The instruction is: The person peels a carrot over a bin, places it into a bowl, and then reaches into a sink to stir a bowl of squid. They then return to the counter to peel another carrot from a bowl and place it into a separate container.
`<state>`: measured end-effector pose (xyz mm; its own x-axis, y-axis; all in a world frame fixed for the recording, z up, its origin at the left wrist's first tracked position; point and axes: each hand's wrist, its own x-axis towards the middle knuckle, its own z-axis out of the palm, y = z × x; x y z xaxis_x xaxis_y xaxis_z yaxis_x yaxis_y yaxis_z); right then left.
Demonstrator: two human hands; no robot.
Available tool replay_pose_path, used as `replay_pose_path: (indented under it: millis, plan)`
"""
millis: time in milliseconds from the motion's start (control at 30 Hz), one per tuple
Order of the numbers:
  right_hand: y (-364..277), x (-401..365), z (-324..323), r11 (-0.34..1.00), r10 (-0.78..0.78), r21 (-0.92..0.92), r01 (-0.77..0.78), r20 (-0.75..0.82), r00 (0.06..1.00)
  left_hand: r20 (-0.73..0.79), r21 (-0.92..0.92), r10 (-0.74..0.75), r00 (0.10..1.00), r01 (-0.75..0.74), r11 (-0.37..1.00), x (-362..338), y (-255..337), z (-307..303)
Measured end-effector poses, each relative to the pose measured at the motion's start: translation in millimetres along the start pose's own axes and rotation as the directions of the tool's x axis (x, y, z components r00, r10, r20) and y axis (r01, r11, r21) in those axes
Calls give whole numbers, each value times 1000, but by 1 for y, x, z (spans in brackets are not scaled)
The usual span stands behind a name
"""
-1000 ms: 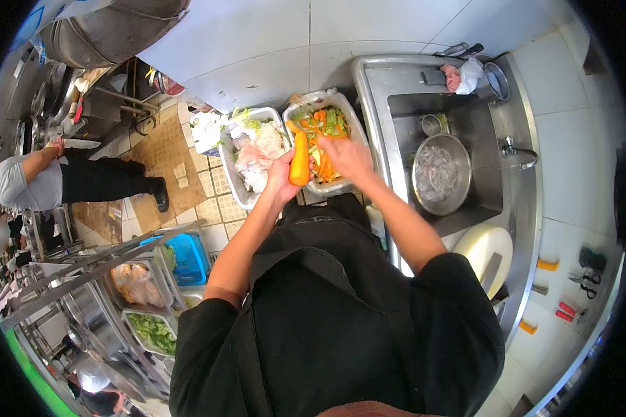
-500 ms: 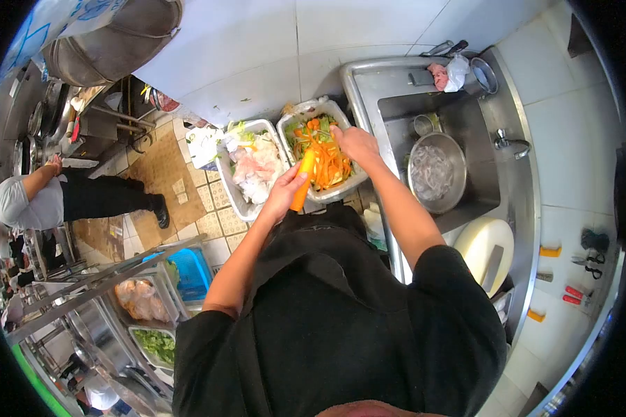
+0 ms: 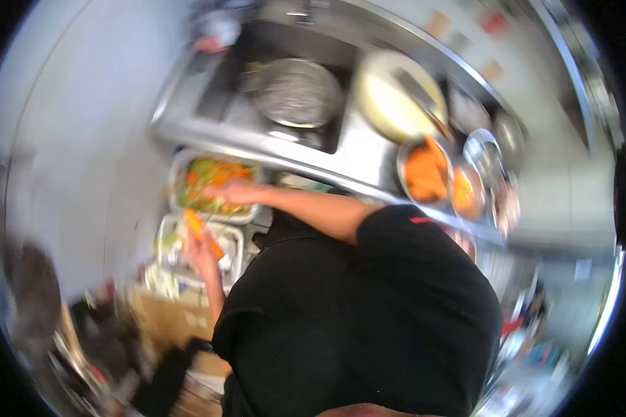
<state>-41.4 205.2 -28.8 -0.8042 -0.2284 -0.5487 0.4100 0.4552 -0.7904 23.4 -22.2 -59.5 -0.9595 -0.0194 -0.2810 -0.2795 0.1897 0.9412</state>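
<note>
The picture is smeared by motion. My left hand (image 3: 200, 254) is closed around an orange carrot (image 3: 194, 221), held at a slant above a white bin (image 3: 239, 243) of pale scraps. To its upper right, my right hand (image 3: 235, 191) is closed over a second bin (image 3: 236, 218). Orange and green peelings (image 3: 212, 169) fill that bin. What the right fingers grip is too blurred to make out. Apart from the carrot, the right hand hovers close to the peelings.
Along the bins runs a steel sink (image 3: 215, 128) with a round metal bowl (image 3: 298, 90) in it. On the counter are a thick round chopping board (image 3: 379, 90), a cleaver (image 3: 416, 94) and a bowl of carrots (image 3: 426, 174). A person's dark-clothed leg (image 3: 163, 379) shows lower left.
My view has swung right, bringing bowls of carrots on the counter into sight. The carrot stays in my left hand; my right hand remains over the peelings bin.
</note>
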Motion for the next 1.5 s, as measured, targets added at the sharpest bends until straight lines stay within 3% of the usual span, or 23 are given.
replay_pose_path:
  millis: [100,167,233,333,367,400,433,500,533,567,600,667,700,733,800,867,933,1067,1133,1167,1333,1400,1500]
  plan:
    - [19,-53,-2,985,-169,8,173,-175,970,240,-458,-98,966,202,866,5,49,58]
    - [25,-95,-12,955,-256,47,292,-367,894,537,-479,-34,843,338,810,-5,94,100]
    - [48,-133,-40,895,-154,280,346,-535,831,737,-395,27,676,398,828,-24,138,147]
    - [106,-210,-87,645,172,622,444,-684,709,902,-115,-6,431,255,960,-12,142,197]
    - [138,-239,-101,511,281,684,521,-705,651,887,-37,-32,460,141,989,-22,154,213]
    - [157,-287,-120,526,362,642,558,-763,536,896,30,-75,437,110,993,-20,154,227]
    - [195,-321,-137,703,573,635,320,-772,274,898,94,-119,423,79,992,-16,150,238]
    - [253,-399,-154,603,772,717,349,-635,-29,883,189,-197,427,63,980,-14,146,257]
    - [229,-445,-161,530,812,736,422,-583,-4,883,229,-224,412,39,973,-13,142,267]
    - [312,-460,-159,702,712,642,309,-626,-318,879,270,-253,405,17,963,-9,136,273]
    - [336,-477,-159,750,658,584,312,-604,-450,872,308,-279,402,-9,951,-5,135,278]
    - [387,-506,-160,734,666,607,306,-555,-499,855,354,-306,418,-40,934,1,136,289]
    - [393,-514,-162,750,569,656,80,-580,-583,851,363,-317,420,-32,931,6,131,293]
    - [377,-520,-168,566,610,817,-115,-509,-607,847,372,-329,418,-25,928,8,133,297]
    - [353,-503,-174,726,325,646,-236,-625,-710,838,374,-316,444,-47,926,11,137,302]
    - [309,-467,-194,805,455,578,-132,-745,-487,819,375,-310,483,-41,926,16,138,302]
    - [313,-426,-207,793,525,568,-222,-821,-225,804,392,-298,514,-82,916,17,138,299]
    - [270,-371,-227,551,608,557,-622,-778,-158,810,373,-161,564,-283,884,21,127,278]
    - [279,-350,-226,591,514,434,-680,-852,-98,811,363,-116,574,-337,869,24,118,260]
    - [297,-344,-227,593,549,448,-669,-833,-72,799,355,-119,590,-303,884,21,122,249]
    - [233,-338,-229,834,240,287,-471,-958,-158,708,273,-131,695,-98,957,13,115,191]
    - [196,-326,-228,866,-65,0,-499,-991,-113,703,204,-129,700,-24,979,7,113,166]
    - [117,-291,-222,948,-163,-173,-268,-985,58,793,124,-123,596,41,991,-9,121,146]
